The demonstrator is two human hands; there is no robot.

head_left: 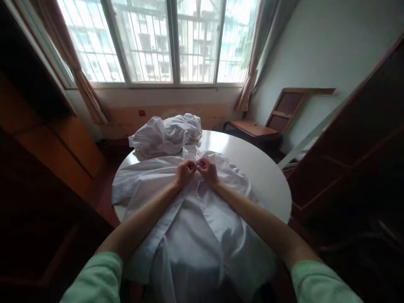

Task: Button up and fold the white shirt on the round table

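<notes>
your left hand (186, 171) and right hand (206, 169) meet at the far end of the white shirt (195, 223), fingers pinched narrow on a small bit of fabric near the collar/placket; can't tell if a button sits between them, too small. the shirt lies spread over the round white tabletop (265, 172), its near end hanging off the edge toward you. i'd judge it light, soft, limp thin cloth: it'll slide and bunch, no stiffness except at the collar and placket seams. best grip is those doubled edges, pinched with fingertips, not the loose body. count: one spread shirt, one crumpled white garment (167, 134) bunched just beyond it, one tabletop, one wooden chair (255, 126) further back to the right, two hands.
</notes>
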